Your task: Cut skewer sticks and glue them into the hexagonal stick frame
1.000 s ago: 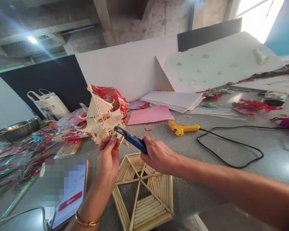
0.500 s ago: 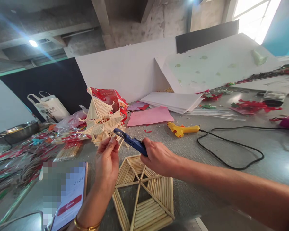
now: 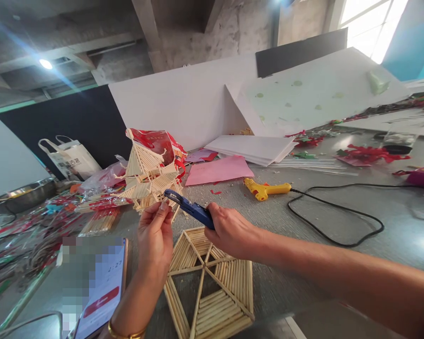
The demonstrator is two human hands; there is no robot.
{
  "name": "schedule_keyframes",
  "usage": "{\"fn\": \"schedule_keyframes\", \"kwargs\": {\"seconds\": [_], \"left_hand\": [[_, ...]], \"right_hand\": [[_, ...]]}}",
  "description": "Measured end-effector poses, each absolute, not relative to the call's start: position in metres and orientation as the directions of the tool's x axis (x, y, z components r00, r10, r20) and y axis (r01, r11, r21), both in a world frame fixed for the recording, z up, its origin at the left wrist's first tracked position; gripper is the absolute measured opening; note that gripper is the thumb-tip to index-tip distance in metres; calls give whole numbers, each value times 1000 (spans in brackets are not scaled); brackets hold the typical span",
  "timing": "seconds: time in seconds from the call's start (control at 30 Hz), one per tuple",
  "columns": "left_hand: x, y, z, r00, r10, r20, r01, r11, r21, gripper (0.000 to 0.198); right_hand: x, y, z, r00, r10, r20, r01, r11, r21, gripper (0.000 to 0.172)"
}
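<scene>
My right hand (image 3: 229, 229) is wrapped round a blue hand cutter (image 3: 194, 209), its jaw end pointing left. At that jaw my left hand (image 3: 156, 235) pinches thumb and fingertips together; whatever small piece is between them is too hidden to name. Below both hands lies a flat hexagonal frame of wooden sticks (image 3: 228, 308), partly filled with rows of sticks between its spokes. Just behind the cutter's tip stands a small tiered stick model with pointed roofs (image 3: 144, 162).
A yellow glue gun (image 3: 266, 188) with a black cord lies at right. A phone (image 3: 104, 287) rests at lower left, near plastic-wrapped craft supplies (image 3: 28, 235). Pink paper (image 3: 219, 170) and white boards (image 3: 249, 147) lie behind. A metal bowl (image 3: 24, 195) sits far left.
The hands and cutter hold nearly the same pose, shifted very slightly left with the whole view. The figure on the phone screen has gone from 2:26 to 2:27.
</scene>
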State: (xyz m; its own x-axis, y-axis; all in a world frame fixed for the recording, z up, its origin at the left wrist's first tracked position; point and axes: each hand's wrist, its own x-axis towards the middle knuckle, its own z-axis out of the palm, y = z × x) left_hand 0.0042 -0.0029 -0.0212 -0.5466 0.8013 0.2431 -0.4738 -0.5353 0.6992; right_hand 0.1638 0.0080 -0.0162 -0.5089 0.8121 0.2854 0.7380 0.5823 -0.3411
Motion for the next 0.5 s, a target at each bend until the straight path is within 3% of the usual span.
{"fn": "schedule_keyframes", "kwargs": {"seconds": [0.5], "left_hand": [[4, -3, -23, -584, 775, 243, -438, -552, 710, 17]], "right_hand": [[163, 7, -15, -495, 829, 260, 756, 558, -343, 20]]}}
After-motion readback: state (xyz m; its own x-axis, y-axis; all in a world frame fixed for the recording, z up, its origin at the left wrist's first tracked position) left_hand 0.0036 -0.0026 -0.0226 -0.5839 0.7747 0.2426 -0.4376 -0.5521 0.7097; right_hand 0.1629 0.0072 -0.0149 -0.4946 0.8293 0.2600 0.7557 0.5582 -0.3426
